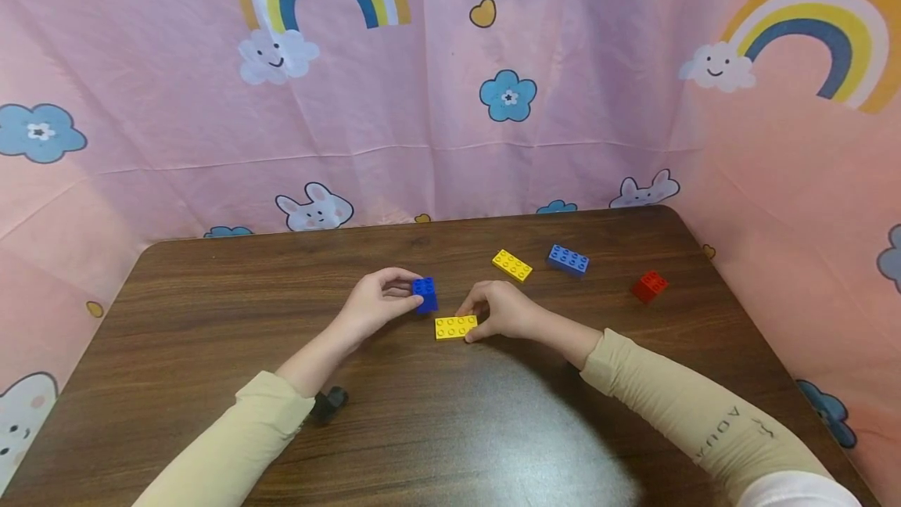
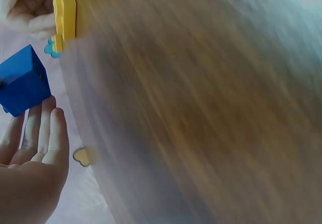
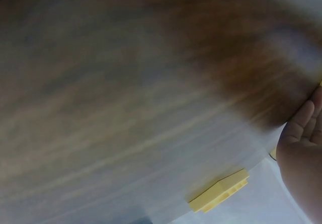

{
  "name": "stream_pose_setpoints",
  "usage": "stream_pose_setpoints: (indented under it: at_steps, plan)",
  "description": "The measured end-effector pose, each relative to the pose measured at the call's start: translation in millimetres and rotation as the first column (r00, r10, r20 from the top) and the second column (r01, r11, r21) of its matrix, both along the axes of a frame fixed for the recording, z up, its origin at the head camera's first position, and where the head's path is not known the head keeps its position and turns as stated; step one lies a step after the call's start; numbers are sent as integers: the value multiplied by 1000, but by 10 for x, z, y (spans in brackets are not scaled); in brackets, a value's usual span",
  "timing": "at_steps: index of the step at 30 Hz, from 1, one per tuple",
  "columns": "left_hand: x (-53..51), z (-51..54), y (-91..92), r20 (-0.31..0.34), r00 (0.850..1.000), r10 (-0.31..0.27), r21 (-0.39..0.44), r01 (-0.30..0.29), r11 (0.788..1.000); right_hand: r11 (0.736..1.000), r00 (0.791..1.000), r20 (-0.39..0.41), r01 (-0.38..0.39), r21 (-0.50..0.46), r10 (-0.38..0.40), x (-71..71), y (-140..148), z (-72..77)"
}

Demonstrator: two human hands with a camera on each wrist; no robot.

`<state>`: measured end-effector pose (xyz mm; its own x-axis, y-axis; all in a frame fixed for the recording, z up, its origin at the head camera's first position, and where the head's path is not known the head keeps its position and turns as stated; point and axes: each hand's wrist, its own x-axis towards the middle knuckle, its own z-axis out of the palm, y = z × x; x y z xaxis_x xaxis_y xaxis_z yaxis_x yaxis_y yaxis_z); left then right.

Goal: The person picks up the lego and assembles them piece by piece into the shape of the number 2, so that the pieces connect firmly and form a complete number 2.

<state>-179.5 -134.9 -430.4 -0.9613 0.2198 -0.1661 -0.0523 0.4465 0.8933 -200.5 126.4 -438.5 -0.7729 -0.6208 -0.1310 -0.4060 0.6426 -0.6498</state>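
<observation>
In the head view my left hand pinches a blue toy building block between thumb and fingers. The same cube-like block appears in the left wrist view at the fingertips. Just to its right, a yellow eight-stud building brick has its studs facing up. My right hand grips that brick's right end, thumb at the near side and fingers at the far side. A narrow gap separates block and brick. In the right wrist view the right hand shows at the edge, its brick mostly out of frame.
Further back on the brown wooden table lie a second yellow brick and a lighter blue brick. A red block sits toward the right. A patterned pink curtain hangs behind the table's back edge.
</observation>
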Motion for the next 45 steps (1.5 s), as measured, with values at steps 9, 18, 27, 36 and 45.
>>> stream_pose_setpoints:
  at_steps: [9, 18, 27, 36, 45]
  plan:
    - [62, 6, 124, -14, 999, -46, -14, 46, 999, 1000, 1000, -10, -11, -5, 11, -6, 6, -12]
    - [83, -47, 179, -16, 997, -78, 0, 78, 997, 1000, 1000, 7, -8, -15, 8, -3, 8, -9]
    - [81, -140, 209, -54, 992, -117, -14, 117, 993, 1000, 1000, 8, -11, -19, 11, -9, 11, -15]
    - [135, -109, 237, -117, 977, -178, -79, 169, 982, 1000, 1000, 13, -10, -14, 10, -12, 14, -24]
    - [128, -103, 227, -207, 950, -233, -172, 200, 965, 1000, 1000, 14, -13, -13, 13, -6, 8, 7]
